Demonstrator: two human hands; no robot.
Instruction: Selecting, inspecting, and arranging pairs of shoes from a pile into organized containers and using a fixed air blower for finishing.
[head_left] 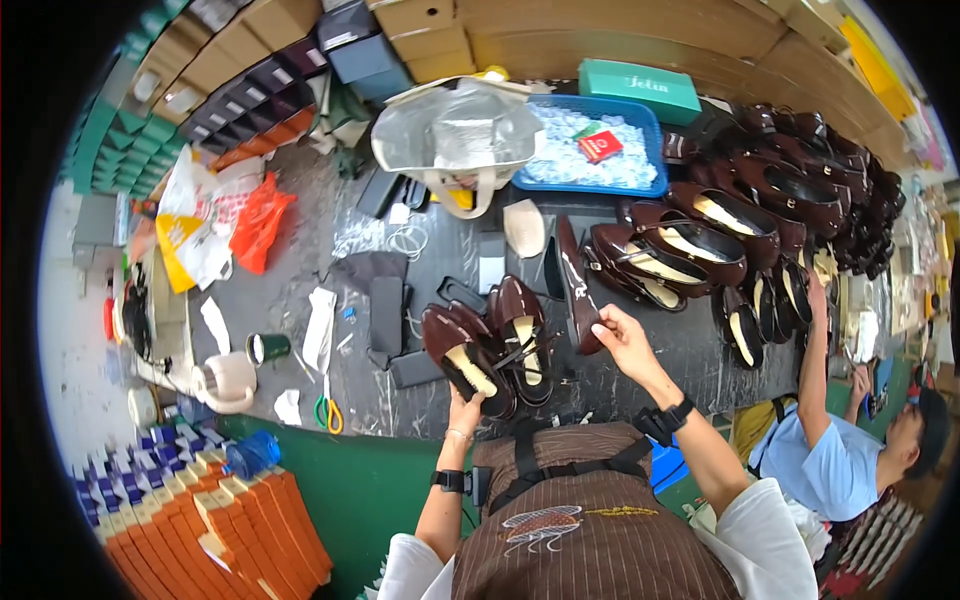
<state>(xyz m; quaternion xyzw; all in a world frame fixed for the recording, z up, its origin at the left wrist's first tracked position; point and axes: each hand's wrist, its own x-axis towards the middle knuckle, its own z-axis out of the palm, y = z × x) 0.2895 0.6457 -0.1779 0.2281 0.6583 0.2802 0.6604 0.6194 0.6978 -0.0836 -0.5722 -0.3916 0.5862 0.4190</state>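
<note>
Seen from the head camera, the person stands at the near edge of a dark, scuffed desk (pixel 300 300) strewn with shoemaking odds and ends. The left hand (pixel 462 412) is curled around the heel end of a glossy dark-brown leather loafer with a pale insole (pixel 468 362), which rests on the desk just in front of the apron. The right hand (pixel 622 338) is closed in a pinch on the near end of a single dark-brown shoe turned on its side (pixel 576 285), which stretches away toward the far side. Between the two lies a second glossy brown loafer (pixel 522 335), touching the first. To the right, a large heap of matching dark-brown shoes (pixel 760 215) runs to the far right corner, and another person in a light blue shirt reaches into it. Far centre stands a blue plastic tray of small clear packets (pixel 590 148), with a silver-grey tote bag (pixel 455 135) to its left. Green-handled scissors (pixel 327 410) lie near left. Judging by the piles, only a few shoes sit at the person's station while most wait in the heap.
</note>
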